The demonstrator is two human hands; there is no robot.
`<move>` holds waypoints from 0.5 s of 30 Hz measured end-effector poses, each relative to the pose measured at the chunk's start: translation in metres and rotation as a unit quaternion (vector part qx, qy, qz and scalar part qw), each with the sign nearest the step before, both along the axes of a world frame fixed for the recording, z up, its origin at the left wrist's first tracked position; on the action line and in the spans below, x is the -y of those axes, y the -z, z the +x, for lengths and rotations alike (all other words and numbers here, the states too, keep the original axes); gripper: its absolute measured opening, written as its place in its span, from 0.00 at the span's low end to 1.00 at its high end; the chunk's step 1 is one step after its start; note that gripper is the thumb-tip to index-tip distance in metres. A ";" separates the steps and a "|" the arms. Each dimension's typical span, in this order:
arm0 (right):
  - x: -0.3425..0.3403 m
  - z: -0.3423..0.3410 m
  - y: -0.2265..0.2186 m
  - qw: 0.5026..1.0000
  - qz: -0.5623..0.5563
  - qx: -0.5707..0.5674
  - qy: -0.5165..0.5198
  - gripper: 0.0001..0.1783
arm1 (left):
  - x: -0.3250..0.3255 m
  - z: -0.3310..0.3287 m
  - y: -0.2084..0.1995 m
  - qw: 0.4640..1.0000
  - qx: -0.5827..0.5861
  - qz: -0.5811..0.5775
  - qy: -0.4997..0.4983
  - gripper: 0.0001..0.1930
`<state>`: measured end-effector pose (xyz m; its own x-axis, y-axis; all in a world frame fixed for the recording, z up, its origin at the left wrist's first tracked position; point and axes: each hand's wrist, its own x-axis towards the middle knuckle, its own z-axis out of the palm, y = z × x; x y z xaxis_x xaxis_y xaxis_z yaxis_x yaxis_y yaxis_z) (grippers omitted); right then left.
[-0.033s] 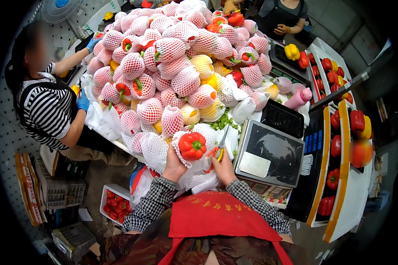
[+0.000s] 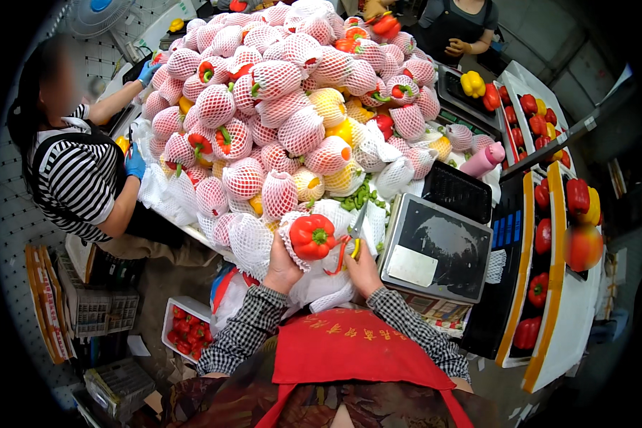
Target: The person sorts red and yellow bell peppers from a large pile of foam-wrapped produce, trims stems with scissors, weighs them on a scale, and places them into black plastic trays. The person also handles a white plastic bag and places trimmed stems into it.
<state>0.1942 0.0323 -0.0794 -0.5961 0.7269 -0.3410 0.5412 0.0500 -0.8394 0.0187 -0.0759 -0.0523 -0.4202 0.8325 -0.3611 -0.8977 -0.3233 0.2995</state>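
My left hand (image 2: 282, 267) is wrapped round a red bell pepper (image 2: 308, 240), its green stem end turned toward the right. A white foam net sleeve (image 2: 287, 230) sits round the left side of this pepper. Just to the right, my right hand (image 2: 364, 271) grips a pair of scissors (image 2: 357, 247) with red and yellow handles. Their grey blades point up and away, apart from the pepper. Beyond both hands rises a large heap of netted peppers (image 2: 280, 192), mostly red, some yellow. Cut green stems (image 2: 362, 197) lie in a small pile past the blades.
A flat scale (image 2: 442, 246) stands right of my right hand, with a black tray (image 2: 456, 191) and pink bottle (image 2: 483, 160) behind. Foam boxes (image 2: 524, 285) of peppers line the right. A co-worker with blue gloves (image 2: 134, 164) stands left. A white crate (image 2: 171, 314) of red peppers sits below.
The red scissor handle has swung slightly away from the yellow one. At the far side, a co-worker's red pepper has shifted a little to the right. My left hand holds its place.
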 end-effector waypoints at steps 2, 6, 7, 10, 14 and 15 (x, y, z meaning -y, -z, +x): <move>-0.009 0.003 -0.009 0.992 -0.005 0.074 -0.100 0.37 | 0.002 -0.001 0.001 0.999 -0.042 -0.028 0.004 0.25; 0.007 0.004 -0.062 0.988 0.082 -0.120 -0.050 0.35 | 0.007 0.011 -0.004 0.959 -0.261 -0.102 0.034 0.20; 0.008 0.002 -0.076 0.985 0.061 -0.154 -0.054 0.35 | 0.007 0.017 -0.013 0.932 -0.336 -0.122 0.052 0.19; 0.004 0.005 -0.103 0.976 -0.092 -0.199 -0.006 0.34 | 0.005 0.030 -0.033 0.880 -0.451 -0.134 0.068 0.17; -0.033 0.039 -0.123 0.973 0.074 -0.196 0.092 0.34 | 0.007 0.022 -0.023 0.733 -0.637 -0.225 0.083 0.26; -0.047 0.050 -0.136 0.974 0.137 -0.149 0.105 0.35 | 0.008 0.020 -0.024 0.628 -0.728 -0.264 0.079 0.29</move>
<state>0.2444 0.0794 0.0569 -0.4670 0.8829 0.0481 0.2979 0.2084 -0.9316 0.0388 -0.0841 -0.0284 -0.5515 0.8315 0.0674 0.4438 0.2240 0.8677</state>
